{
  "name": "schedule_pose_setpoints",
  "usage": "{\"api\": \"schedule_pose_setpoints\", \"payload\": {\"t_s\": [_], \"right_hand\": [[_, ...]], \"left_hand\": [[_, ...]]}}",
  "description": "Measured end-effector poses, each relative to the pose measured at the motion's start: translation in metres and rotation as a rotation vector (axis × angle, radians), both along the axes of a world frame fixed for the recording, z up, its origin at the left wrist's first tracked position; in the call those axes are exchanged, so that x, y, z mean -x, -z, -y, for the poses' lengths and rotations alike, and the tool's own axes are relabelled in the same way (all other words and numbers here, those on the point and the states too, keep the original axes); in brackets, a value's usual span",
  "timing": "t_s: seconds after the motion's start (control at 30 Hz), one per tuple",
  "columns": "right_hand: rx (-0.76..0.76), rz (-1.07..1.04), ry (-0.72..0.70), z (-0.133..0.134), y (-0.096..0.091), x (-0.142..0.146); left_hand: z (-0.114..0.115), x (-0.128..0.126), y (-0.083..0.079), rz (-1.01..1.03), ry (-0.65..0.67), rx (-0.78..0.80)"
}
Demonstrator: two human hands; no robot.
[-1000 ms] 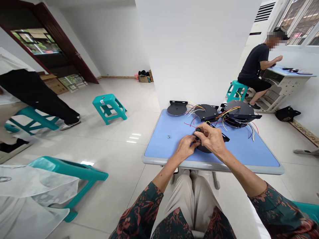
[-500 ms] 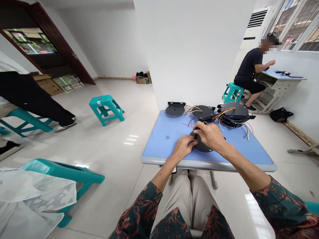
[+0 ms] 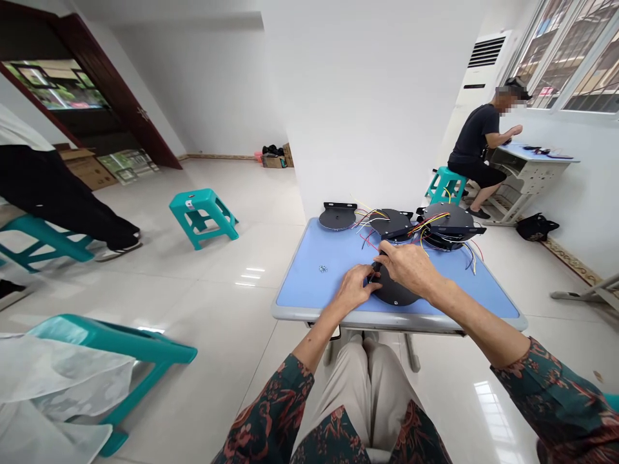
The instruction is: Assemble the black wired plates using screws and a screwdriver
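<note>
Closest to us, at the bottom centre of the frame, are our beige trousers (image 3: 362, 399), with dark floral sleeves (image 3: 546, 399) running out along both forearms. Our arms reach over the grey rim of a blue-topped table (image 3: 309, 290). Our left hand (image 3: 354, 288) and right hand (image 3: 409, 269) sit close together near the front of the tabletop, both narrowly closed at the upper edge of a black round plate (image 3: 395, 294), which lies flat on the blue surface. The right hand curves over the plate while the left pinches in from its side; what the fingers grip there is too small to tell.

Left of our hands, a small metal nut (image 3: 322, 269) lies on the blue top. Along the far edge sit a black plate with a bracket (image 3: 337, 216), a second black plate (image 3: 394, 222) and a stack of plates (image 3: 447, 222), with red, yellow and white wires (image 3: 425, 225) trailing among them.

Farther off, at upper right, a co-worker (image 3: 476, 138) sits on a teal stool (image 3: 445, 185) at a desk (image 3: 532, 164). At left stands another teal stool (image 3: 203, 216), beside a person's black-trousered legs (image 3: 58, 206). Cardboard boxes (image 3: 82, 164) lie by a dark wooden door (image 3: 111, 96) at upper left.
</note>
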State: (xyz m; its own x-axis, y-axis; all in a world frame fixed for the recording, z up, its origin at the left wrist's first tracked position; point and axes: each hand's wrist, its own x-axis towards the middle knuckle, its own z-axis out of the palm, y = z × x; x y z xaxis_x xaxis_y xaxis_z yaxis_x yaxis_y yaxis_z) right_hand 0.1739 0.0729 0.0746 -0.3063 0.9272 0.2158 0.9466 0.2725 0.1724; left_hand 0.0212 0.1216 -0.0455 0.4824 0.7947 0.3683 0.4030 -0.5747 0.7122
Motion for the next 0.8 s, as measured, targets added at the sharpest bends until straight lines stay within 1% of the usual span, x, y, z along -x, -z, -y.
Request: {"api": "schedule_pose_setpoints", "payload": {"t_s": [0.07, 0.17, 0.23, 0.43, 0.57, 0.8], "right_hand": [[0.005, -0.004, -0.010, 0.001, 0.002, -0.003], [0.032, -0.015, -0.063, 0.002, 0.003, -0.007], [0.050, -0.016, -0.093, 0.002, 0.002, -0.010], [0.025, 0.058, -0.108, 0.002, -0.004, -0.009], [0.019, 0.054, -0.104, 0.004, 0.000, -0.002], [-0.029, -0.001, 0.091, 0.009, 0.013, 0.013]], "left_hand": [[0.000, 0.003, 0.001, 0.050, 0.064, 0.047], [0.000, 0.009, 0.002, 0.141, 0.212, 0.141], [-0.002, 0.011, 0.003, 0.161, 0.254, 0.173], [-0.004, 0.007, 0.005, 0.070, 0.167, 0.156], [-0.003, 0.006, 0.003, 0.019, 0.145, 0.131], [-0.002, 0.005, 0.005, -0.003, 0.125, 0.103]]}}
